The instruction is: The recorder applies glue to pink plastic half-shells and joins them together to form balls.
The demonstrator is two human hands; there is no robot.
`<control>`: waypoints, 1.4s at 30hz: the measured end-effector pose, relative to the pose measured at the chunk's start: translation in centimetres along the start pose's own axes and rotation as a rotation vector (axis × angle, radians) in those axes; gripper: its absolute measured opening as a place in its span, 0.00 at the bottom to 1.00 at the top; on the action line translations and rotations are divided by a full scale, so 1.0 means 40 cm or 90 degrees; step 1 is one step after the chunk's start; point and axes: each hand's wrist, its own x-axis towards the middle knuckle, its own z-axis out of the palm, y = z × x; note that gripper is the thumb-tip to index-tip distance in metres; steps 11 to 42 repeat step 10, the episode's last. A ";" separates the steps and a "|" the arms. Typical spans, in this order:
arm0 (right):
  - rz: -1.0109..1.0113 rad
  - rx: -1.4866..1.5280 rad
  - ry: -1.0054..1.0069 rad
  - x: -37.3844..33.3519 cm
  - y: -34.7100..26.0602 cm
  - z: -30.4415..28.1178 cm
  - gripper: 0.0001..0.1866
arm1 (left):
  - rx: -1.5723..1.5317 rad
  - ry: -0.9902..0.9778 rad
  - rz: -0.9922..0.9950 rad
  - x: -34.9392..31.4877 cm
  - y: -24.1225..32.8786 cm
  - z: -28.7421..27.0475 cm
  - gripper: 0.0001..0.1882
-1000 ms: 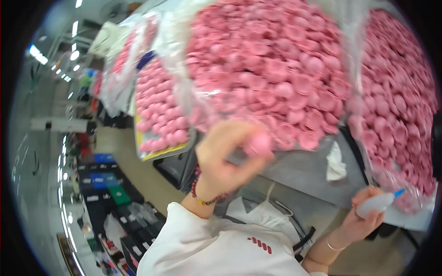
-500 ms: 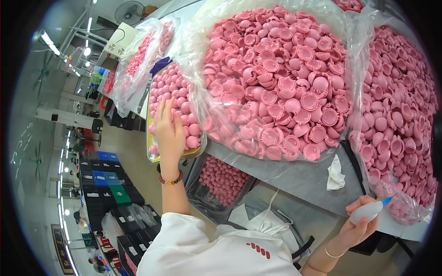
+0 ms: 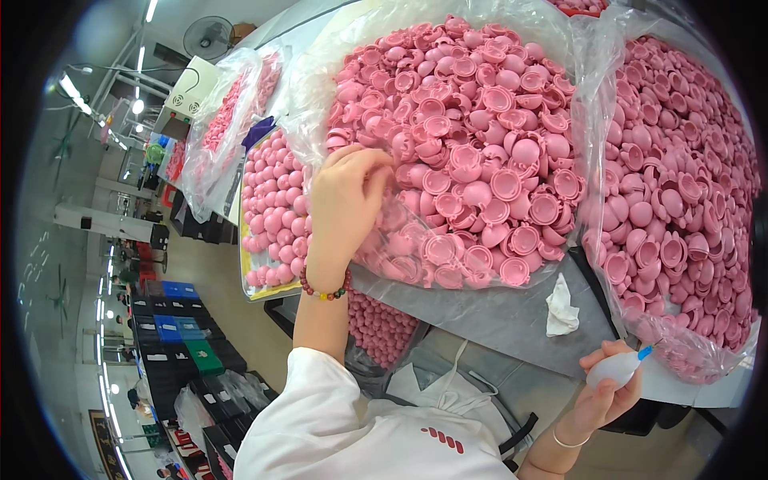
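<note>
My left hand (image 3: 346,204), with a beaded bracelet at its wrist, is at the left edge of a large heap of pink plastic half-shells (image 3: 472,136). Its fingers curl inward toward the heap; the fingertips are partly hidden, so I cannot make out what is in them. At the lower right, my right hand (image 3: 612,392) is closed around a white squeeze bottle (image 3: 614,370) with a blue needle tip, pointing up and right. Left of my left hand, rows of joined pink balls (image 3: 276,196) lie in a shallow yellow-rimmed tray (image 3: 245,240).
Clear plastic sheeting (image 3: 588,120) lies under the heap. A second bag of pink half-shells (image 3: 680,192) covers the right side. A crumpled white tissue (image 3: 562,307) lies on the grey tabletop (image 3: 464,308). Below the edge stands a bin of pink balls (image 3: 380,328).
My left hand has moved right, from over the tray of balls to the edge of the half-shell heap, and its fingers have bent. My right hand still holds the bottle.
</note>
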 end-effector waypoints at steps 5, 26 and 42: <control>0.039 -0.009 0.046 0.012 -0.016 0.023 0.28 | -0.190 0.199 -0.190 0.005 0.059 -0.011 0.05; 0.110 -0.007 0.064 0.018 -0.037 0.025 0.29 | 0.004 -0.063 -0.045 0.002 0.054 -0.015 0.06; 0.110 -0.007 0.064 0.018 -0.037 0.025 0.29 | 0.004 -0.063 -0.045 0.002 0.054 -0.015 0.06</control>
